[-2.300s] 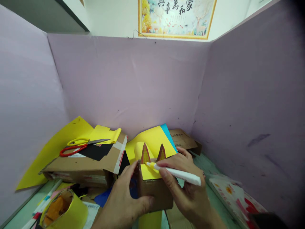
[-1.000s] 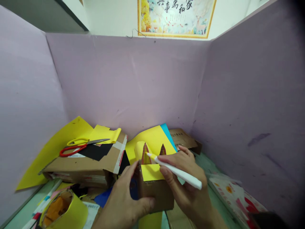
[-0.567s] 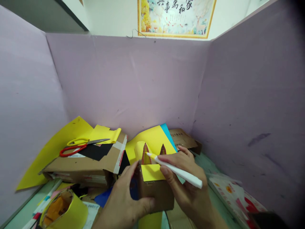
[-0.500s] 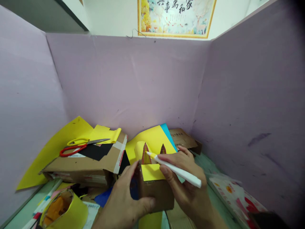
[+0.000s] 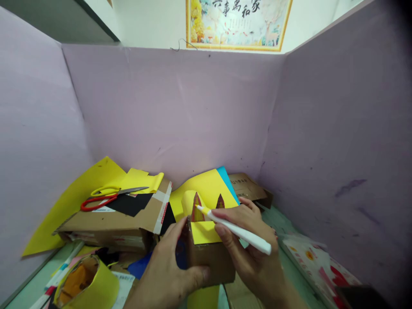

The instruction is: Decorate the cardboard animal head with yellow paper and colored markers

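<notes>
My left hand is closed around the left side and front of a small cardboard box. Yellow paper covers the box's top, and two pointed paper ears stand at its back edge. My right hand grips a white marker with a yellow tip. The tip touches the base of the left ear. Part of the box is hidden by both hands.
Red and yellow scissors lie on a flattened cardboard box at the left, over a large yellow sheet. A yellow-wrapped roll sits at lower left. Purple partition walls enclose the desk. Patterned paper lies at the right.
The marker tip has moved from the yellow top of the box up to the base of the left ear. My left hand has kept its hold on the box.
</notes>
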Available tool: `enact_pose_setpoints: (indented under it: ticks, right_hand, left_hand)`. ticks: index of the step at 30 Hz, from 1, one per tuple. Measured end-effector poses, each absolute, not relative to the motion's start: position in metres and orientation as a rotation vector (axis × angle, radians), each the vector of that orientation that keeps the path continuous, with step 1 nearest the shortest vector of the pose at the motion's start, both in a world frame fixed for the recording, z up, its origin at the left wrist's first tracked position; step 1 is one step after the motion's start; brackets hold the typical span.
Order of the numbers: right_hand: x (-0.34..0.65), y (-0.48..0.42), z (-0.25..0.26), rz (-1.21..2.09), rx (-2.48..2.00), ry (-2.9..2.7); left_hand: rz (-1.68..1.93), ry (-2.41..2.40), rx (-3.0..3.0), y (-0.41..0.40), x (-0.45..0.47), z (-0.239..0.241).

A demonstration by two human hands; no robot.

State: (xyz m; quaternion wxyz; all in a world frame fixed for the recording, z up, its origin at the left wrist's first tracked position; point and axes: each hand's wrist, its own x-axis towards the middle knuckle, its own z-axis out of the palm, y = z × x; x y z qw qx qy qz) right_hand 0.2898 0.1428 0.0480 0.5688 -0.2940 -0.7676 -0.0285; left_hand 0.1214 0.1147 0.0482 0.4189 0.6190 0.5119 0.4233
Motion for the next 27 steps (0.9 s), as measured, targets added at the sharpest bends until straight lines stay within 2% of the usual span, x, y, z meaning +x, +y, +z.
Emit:
enact_pose_setpoints:
  ticks: [8,27]
  right_hand:
    - [0.2913,0.1384,0.0504,0.082,-0.685,-1.821]
    - [0.2968,0.1401,0.0522,0.016,-0.741,-1.792]
  left_hand:
    - [1.073,1.330,1.585,0.1141,0.1220,0.0498]
    - [1.101,1.297,1.528,0.1122,0.1239,0.0523]
